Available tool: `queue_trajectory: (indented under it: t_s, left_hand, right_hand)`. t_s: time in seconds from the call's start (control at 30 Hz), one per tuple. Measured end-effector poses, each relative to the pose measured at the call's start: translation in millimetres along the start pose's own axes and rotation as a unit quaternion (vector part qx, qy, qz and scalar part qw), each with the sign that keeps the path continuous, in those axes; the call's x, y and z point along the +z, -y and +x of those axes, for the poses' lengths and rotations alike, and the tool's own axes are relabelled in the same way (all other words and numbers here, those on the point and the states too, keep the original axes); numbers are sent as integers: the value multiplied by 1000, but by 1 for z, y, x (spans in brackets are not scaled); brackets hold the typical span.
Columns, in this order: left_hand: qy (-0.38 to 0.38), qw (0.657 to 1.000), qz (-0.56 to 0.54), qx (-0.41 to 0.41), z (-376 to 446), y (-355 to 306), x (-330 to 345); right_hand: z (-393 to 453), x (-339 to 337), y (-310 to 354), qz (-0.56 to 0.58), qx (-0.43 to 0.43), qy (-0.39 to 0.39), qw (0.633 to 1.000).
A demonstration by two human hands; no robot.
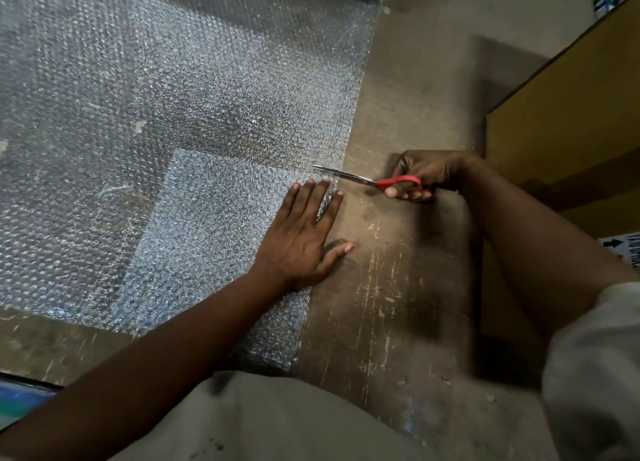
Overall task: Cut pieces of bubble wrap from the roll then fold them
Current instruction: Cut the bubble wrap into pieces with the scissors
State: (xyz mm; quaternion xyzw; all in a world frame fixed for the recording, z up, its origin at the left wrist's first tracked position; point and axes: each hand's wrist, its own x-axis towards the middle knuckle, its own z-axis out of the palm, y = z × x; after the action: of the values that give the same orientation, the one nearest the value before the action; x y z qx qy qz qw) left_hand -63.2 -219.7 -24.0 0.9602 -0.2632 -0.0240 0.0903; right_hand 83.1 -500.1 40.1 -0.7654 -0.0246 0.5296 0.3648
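Left hand (300, 232) is flat, palm down, fingers straight and spread, pressing on a smaller doubled-up piece of bubble wrap (204, 239) near the worktop's (391, 287) front edge, thumb sticking out onto bare wood. Right hand (426, 175) comes in from the right, wrist bent, fingers curled through the red handles of the scissors (367, 181). The blades look nearly closed, the tip pointing left and just reaching the right edge of the big bubble wrap sheet (173, 80). That sheet covers most of the worktop's left and far side, clear and bumpy, catching the light. The worktop is scuffed brown wood with pale scratches. A cardboard box (568, 121) sits off the right edge; a white label (623, 249) below it has black arrows, but the text is too cut off to read.
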Motion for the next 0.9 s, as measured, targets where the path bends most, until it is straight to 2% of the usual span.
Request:
queue_trajectory:
  t_s: [0.9]
  left_hand:
    - [10,1000,-5,7,0,0,3]
  right_hand:
    - [8,5,15,-15,-14,-7,1000]
